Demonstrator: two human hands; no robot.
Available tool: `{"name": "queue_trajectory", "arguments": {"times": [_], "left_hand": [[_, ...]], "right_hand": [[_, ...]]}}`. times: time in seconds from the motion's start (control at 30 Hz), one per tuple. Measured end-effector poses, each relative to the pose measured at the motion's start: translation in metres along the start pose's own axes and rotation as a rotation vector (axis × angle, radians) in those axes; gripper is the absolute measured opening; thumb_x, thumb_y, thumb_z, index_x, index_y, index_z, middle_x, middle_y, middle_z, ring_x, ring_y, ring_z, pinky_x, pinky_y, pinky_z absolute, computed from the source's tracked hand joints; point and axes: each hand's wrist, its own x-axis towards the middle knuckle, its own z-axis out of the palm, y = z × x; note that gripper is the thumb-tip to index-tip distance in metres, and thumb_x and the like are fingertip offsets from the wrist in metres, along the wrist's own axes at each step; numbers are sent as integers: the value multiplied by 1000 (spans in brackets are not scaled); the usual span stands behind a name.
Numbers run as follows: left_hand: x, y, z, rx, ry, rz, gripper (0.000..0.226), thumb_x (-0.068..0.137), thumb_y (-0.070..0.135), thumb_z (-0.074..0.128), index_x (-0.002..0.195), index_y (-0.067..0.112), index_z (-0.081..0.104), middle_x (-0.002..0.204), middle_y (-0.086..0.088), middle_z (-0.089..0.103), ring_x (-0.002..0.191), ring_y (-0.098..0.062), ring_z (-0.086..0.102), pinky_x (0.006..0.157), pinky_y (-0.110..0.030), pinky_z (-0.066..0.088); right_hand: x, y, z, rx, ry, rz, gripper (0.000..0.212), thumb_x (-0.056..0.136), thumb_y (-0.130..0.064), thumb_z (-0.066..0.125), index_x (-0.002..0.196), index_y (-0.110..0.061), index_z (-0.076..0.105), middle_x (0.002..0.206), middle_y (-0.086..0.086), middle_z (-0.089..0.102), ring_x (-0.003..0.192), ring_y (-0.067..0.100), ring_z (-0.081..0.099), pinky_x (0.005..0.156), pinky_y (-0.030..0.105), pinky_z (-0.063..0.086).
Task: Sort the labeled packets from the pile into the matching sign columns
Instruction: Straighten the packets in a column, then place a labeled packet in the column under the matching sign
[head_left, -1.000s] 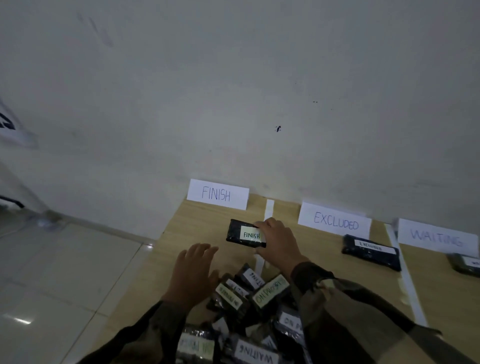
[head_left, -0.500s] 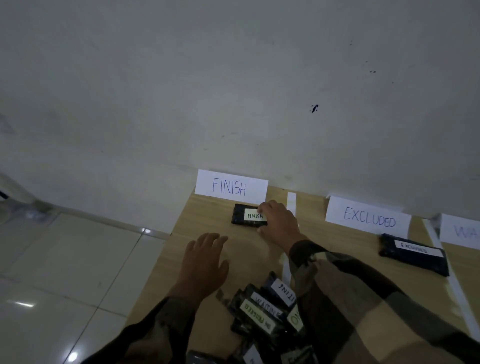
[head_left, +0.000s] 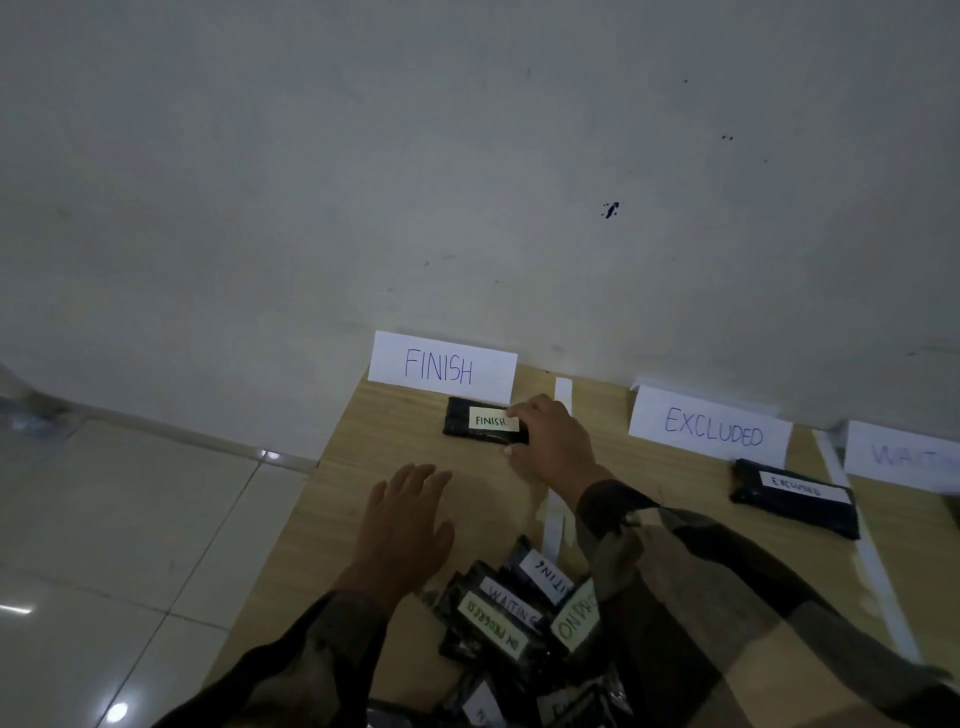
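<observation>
- Head view: the FINISH packet (head_left: 465, 423) was seen lying flat on the table (head_left: 363, 467) at centre frame, just below the FINISH sign (head_left: 441, 366) and left of the white tape strip (head_left: 563, 392). It was therefore judged to be in its matching column.
- The packet's right end was pinched by the right hand (head_left: 553, 441), with a fingertip on the far edge and the thumb at the near edge.
- The left hand (head_left: 402, 525) was held open, with fingers straight and spread, low over bare wood just left of the pile (head_left: 514, 613). Whether it touched the table could not be told.
- For the step to be done well, the packet should be squared to the sign, kept label-up and readable, and released without being dragged back. It should also be kept clear of the tape line.
- Room should be left in the column, lower in the frame, for further packets of that label.
- The packet was seen as a dark, glossy, flat oblong wrap with a pale label in dark lettering near its right end. It was judged light and a little slippery.
- At the right of the frame, an EXCLUDED packet (head_left: 795, 499) lay just below the EXCLUDED sign (head_left: 711, 431).
- The pile at lower centre was made up of overlapping dark packets with labels at mixed angles, so much sorting was judged to remain.
</observation>
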Motion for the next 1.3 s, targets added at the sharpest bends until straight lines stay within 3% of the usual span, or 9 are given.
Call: {"name": "queue_trajectory", "arguments": {"times": [0.33, 0.53, 0.73, 0.87, 0.97, 1.13, 1.3], "left_hand": [[-23, 60, -10, -42, 76, 77, 57, 87, 39, 49, 139, 20, 39, 144, -3, 39, 134, -21, 32, 108, -42, 29], [-41, 123, -4, -59, 126, 133, 60, 76, 44, 39, 126, 15, 55, 127, -9, 56, 120, -30, 50, 93, -47, 41], [-63, 191, 11, -86, 40, 181, 58, 85, 42, 42, 139, 21, 41, 143, -3, 40, 134, -25, 32, 107, -45, 29], [-79, 219, 24, -104, 16, 176, 55, 83, 34, 39, 135, 18, 45, 139, -5, 44, 131, -25, 36, 106, -44, 32], [-93, 228, 29, -144, 21, 114, 51, 84, 28, 40, 132, 15, 48, 134, -5, 49, 125, -27, 43, 101, -43, 39], [-111, 224, 33, -292, 14, -26, 45, 90, 18, 52, 135, 18, 46, 130, -3, 52, 118, -22, 48, 97, -33, 42], [-114, 214, 30, -301, -39, -24, 46, 89, 5, 47, 133, 18, 48, 132, -1, 51, 121, -18, 47, 98, -26, 38]], "right_hand": [[-88, 52, -47, 114, 37, 47, 33, 87, -25, 59, 120, -24, 58, 123, -1, 51, 116, 18, 47, 87, 29, 41], [-152, 97, -71, 131, 6, 60, 26, 86, -26, 62, 112, -25, 62, 117, 0, 55, 112, 18, 49, 87, 29, 41], [-217, 134, -82, 115, -25, 94, 23, 85, -28, 63, 108, -26, 65, 110, 1, 57, 107, 20, 52, 87, 32, 43], [-253, 145, -83, 158, -4, 63, 18, 88, -32, 63, 104, -25, 66, 105, 0, 57, 102, 18, 52, 79, 28, 41], [-271, 145, -81, 169, -3, 15, 19, 89, -33, 61, 105, -25, 66, 108, -1, 60, 104, 19, 51, 81, 27, 38], [-284, 133, -76, 216, 10, -48, 29, 88, -50, 53, 100, -28, 68, 100, -4, 62, 97, 17, 54, 91, 42, 42], [-293, 110, -72, 104, -35, -32, 56, 74, -73, 48, 106, -31, 65, 108, -7, 59, 107, 14, 51, 102, 42, 23]]}}
